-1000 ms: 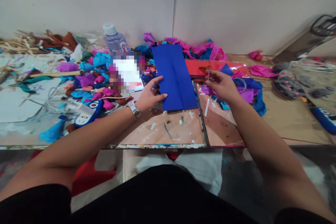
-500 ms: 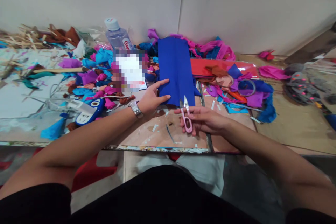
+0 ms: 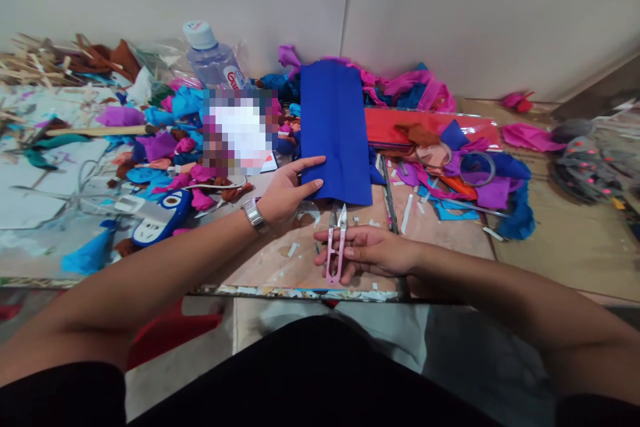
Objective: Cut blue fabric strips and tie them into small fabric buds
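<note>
A folded sheet of blue crepe paper lies upright-on in the middle of the table, creased down its length. My left hand holds its lower left edge, with index finger and thumb spread over the paper; the other fingers are hidden. My right hand has its fingers around a pair of pink thread snips. The snips' blades are apart and point away from me, their tips just below the paper's near edge.
A bottle stands behind a blurred phone. Crumpled crepe scraps surround a blue-and-white power strip on the left. To the right are a red packet, a tape roll and more scraps. A wall closes off the back.
My right hand has drawn the snips toward me and slightly left, off the paper's near edge. The left hand stays on the paper. The view has shifted a little.
</note>
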`<state>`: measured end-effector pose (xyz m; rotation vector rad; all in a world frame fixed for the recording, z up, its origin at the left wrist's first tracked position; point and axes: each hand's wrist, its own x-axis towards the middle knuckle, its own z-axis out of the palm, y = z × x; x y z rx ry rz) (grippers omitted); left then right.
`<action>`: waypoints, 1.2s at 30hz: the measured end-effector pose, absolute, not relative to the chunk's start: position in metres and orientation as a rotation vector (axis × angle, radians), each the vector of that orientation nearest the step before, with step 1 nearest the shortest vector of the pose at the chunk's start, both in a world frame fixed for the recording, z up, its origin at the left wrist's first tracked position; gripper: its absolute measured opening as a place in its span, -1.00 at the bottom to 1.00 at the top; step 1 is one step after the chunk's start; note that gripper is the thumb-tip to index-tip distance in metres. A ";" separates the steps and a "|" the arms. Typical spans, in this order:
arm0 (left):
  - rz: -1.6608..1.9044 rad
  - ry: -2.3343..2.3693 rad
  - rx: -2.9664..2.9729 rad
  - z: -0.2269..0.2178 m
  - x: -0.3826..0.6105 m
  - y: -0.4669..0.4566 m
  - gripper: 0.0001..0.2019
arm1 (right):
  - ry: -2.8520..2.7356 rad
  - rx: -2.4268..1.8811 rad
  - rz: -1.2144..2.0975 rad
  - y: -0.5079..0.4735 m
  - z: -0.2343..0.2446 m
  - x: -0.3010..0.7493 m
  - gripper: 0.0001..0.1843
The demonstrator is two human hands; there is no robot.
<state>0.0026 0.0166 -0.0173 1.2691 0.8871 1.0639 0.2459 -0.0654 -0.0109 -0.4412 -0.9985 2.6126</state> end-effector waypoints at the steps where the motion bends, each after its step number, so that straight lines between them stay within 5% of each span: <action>1: 1.064 0.890 1.271 -0.018 0.003 0.016 -0.38 | -0.996 -0.446 2.603 -0.065 -0.012 0.245 -0.35; 36: 1.051 0.865 1.382 -0.014 -0.002 0.014 -0.31 | -0.908 -0.613 2.536 -0.066 -0.011 0.251 -0.46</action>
